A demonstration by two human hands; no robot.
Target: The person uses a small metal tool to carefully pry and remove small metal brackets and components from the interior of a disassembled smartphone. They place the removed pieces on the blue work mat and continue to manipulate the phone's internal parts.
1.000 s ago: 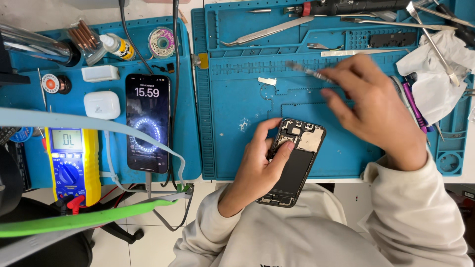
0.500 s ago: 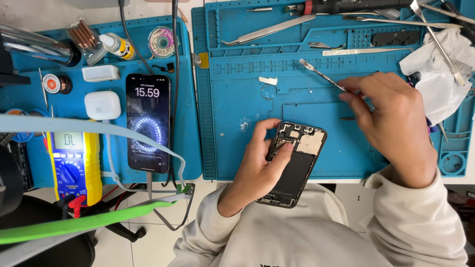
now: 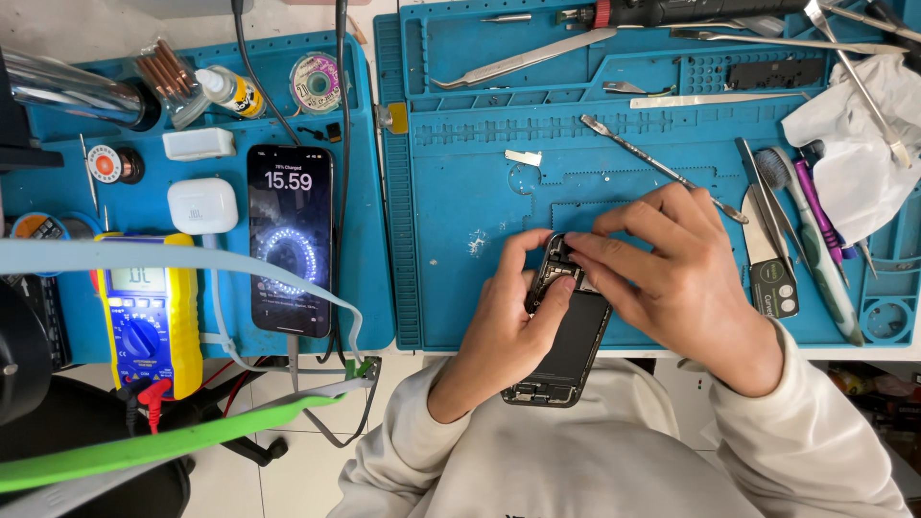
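Opened phone (image 3: 566,336), back removed, lay at the near edge of the blue repair mat (image 3: 460,278), overhanging the counter. Left hand (image 3: 504,326) gripped its left side; right hand (image 3: 672,278) pinched fingertips at its upper end. Metal spudger (image 3: 662,168) rested just beyond the phone. Lit phone (image 3: 291,240) stood well left.

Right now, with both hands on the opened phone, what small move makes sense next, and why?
Probably lift the part pinched at the top of the opened phone: the right hand has its fingertips there, the left hand steadies the body, and the metal spudger lies on the mat.
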